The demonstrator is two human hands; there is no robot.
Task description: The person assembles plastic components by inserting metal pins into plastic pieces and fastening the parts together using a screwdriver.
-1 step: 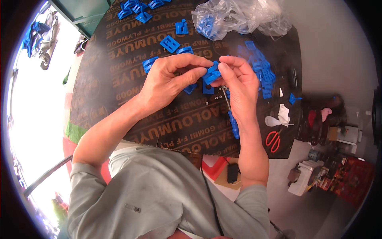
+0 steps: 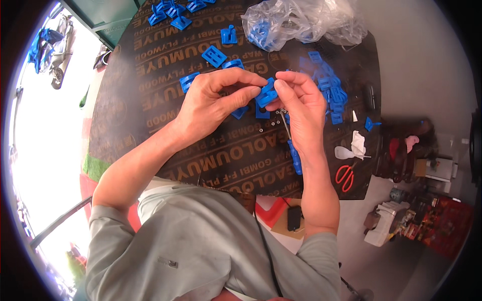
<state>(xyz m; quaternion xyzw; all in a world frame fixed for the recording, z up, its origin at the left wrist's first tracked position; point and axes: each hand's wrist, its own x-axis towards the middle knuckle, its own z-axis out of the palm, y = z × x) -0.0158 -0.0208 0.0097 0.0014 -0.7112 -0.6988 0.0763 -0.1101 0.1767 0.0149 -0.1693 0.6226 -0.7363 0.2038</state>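
We count: left hand point(image 2: 211, 100) 1 | right hand point(image 2: 305, 105) 1 | held blue part point(image 2: 266, 95) 1 | blue-handled screwdriver point(image 2: 295, 158) 1 | red-handled scissors point(image 2: 338, 176) 1 | heaped blue parts point(image 2: 337, 94): overlapping, uncountable

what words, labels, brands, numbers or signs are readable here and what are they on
Tabletop: large brown capitals in repeated rows, with smaller lines between; legible in places, but I won't copy the wording.
Round emblems on it: too faint to read.
Shirt: small dark chest mark, too small to read fully.
Held blue part: no lettering visible.
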